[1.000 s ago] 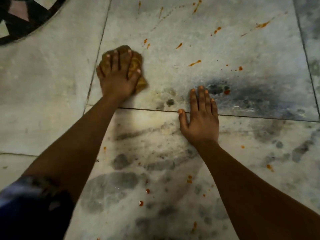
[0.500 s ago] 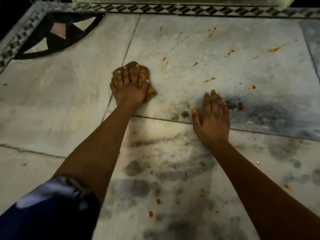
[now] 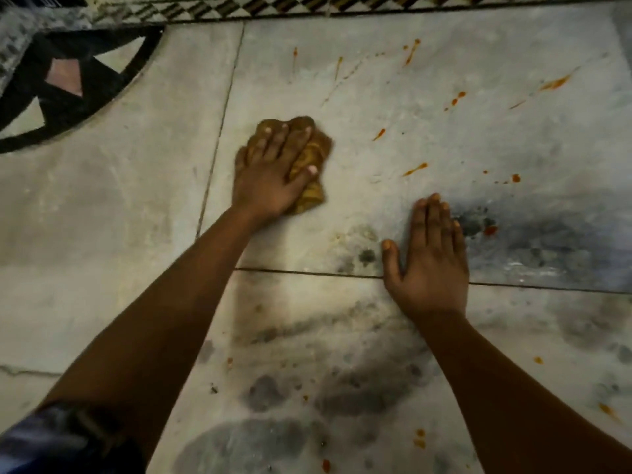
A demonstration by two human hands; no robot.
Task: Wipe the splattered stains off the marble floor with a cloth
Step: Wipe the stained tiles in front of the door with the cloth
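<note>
stains (image 3: 414,169) right of cloth (image 3: 309,159) | patterned border (image 3: 239,10) beyond

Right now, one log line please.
step: wiping | left hand: presses cloth | right hand: flat on floor | stains: remain

Left hand (image 3: 270,179) hides most of the cloth (image 3: 313,159).
</note>
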